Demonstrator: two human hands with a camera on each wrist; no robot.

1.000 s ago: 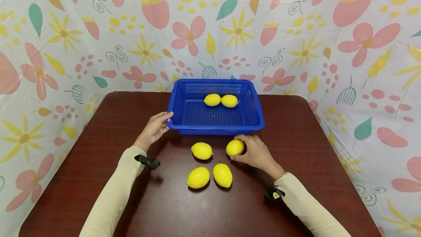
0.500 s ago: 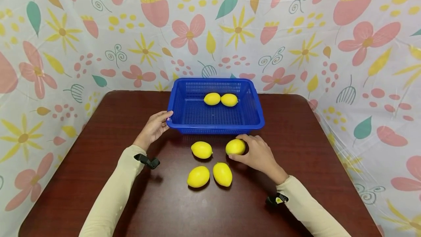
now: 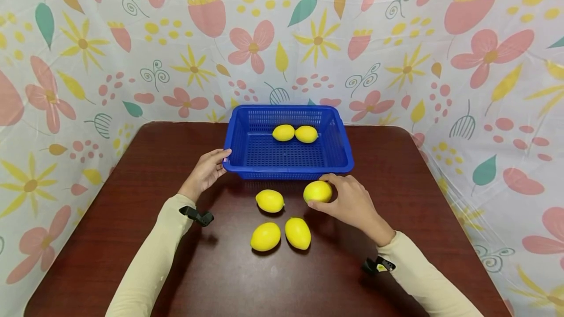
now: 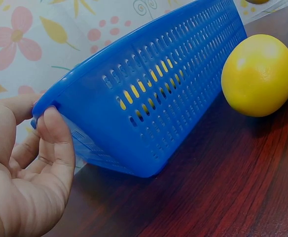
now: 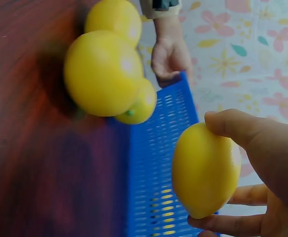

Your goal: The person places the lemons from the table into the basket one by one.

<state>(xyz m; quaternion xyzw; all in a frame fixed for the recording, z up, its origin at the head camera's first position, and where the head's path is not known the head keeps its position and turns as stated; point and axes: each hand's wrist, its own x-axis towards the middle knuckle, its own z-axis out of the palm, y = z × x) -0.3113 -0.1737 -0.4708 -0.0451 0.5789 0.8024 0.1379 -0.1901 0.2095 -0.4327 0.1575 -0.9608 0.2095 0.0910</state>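
Note:
A blue perforated basket stands at the table's far middle with two lemons inside. My left hand holds its near left corner, thumb on the rim. My right hand grips a yellow lemon, raised just off the table in front of the basket's near right edge; the right wrist view shows that lemon between thumb and fingers. Three more lemons lie on the table: one near the basket, two closer to me.
The dark wooden table has rounded far corners. A floral cloth hangs behind and on both sides. Black wrist straps show on both cream sleeves.
My right hand has lifted its lemon slightly up and toward the basket's near edge. The left hand and basket have stayed still.

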